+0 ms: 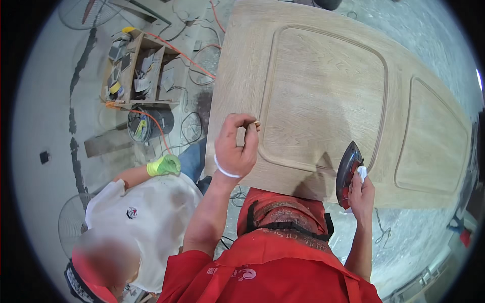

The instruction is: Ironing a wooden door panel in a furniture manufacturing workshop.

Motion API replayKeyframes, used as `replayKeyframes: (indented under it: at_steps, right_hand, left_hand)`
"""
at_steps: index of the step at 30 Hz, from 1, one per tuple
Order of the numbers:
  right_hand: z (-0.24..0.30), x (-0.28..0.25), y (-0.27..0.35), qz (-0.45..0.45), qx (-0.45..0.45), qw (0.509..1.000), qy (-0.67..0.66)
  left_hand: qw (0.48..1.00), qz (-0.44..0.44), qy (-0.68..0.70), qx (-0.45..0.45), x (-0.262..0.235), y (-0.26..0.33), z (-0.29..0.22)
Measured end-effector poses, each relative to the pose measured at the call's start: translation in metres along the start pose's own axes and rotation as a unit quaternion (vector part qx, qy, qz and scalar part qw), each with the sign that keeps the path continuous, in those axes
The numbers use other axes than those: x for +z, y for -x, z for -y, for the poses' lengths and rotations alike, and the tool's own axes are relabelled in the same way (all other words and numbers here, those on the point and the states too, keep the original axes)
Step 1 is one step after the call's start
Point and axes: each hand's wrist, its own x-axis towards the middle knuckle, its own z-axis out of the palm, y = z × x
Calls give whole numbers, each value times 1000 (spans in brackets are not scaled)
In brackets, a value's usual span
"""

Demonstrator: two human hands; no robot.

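A large wooden door panel (323,101) with routed grooves lies in front of me. Over its left part, my left hand (236,149) is closed in a pinch on a small tan piece (257,125), too small for me to name. A white band circles that wrist. At the panel's near edge, my right hand (361,196) grips a clothes iron (347,174) by its handle. The iron is tipped on its side, its dark pointed end facing away from me. I cannot tell whether it touches the wood.
A co-worker in a white shirt (146,212) and a green glove (164,165) stands close at my left. Beyond are a wooden shelf box (134,68) with sanding supplies, a black bucket (159,121), an orange hose (177,50), loose cables and a fan (88,10).
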Motion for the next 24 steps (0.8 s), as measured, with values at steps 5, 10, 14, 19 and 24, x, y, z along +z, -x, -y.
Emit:
replayKeyframes:
  at_steps: [5, 10, 14, 19, 24]
  right_hand:
    - [24, 36, 25, -50, 51, 996, -51]
    - [56, 74, 15, -23, 66, 997, -42]
    - [87, 105, -28, 31, -36, 999, 8]
    - [142, 140, -93, 64, -64, 994, 63]
    - [147, 169, -167, 70, -91, 992, 50]
  left_hand:
    - [983, 46, -63, -165, -16, 21, 128]
    - [979, 89, -142, -118, -15, -17, 201]
    - [966, 102, -238, -31, -6, -72, 252]
    - [936, 131, -317, 79, 8, -94, 281]
    - [931, 95, -340, 95, 13, -90, 288]
